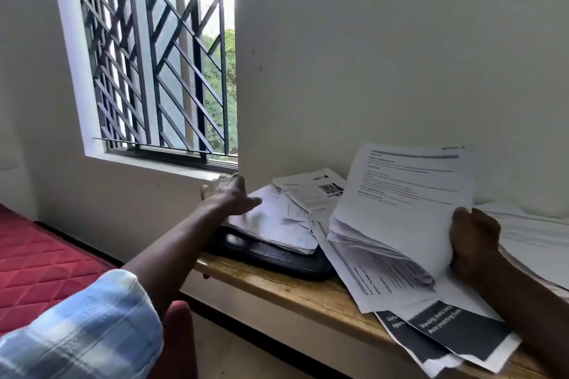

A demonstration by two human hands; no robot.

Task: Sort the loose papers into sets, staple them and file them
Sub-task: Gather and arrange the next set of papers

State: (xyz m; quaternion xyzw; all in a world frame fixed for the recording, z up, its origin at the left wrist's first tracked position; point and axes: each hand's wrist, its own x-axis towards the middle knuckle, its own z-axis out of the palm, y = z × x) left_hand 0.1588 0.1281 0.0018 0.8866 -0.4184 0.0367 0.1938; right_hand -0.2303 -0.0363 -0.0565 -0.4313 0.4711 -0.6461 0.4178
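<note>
The right hand point(474, 240) grips a thick sheaf of papers point(400, 209) by its near right edge, thumb on the top page, which stands tilted up and shows grey rules and fine print. The lower sheets sag and fan out in soft curls to the left of this hand. Under the sheaf, nearer than the right hand, lie flat sheets with black bands point(455, 335) of white lettering, overhanging the front edge of the wooden surface point(292, 289), which is pale, grained and cracked.

The left hand point(229, 194) reaches out with fingers spread and relaxed, holding nothing, over a rumpled heap of loose papers point(277, 224); motion blur hides whether it touches them. That heap rests on a black, pebbled leather-like folder point(277, 258). Beyond the right hand lies another flat white stack point(535, 234).
</note>
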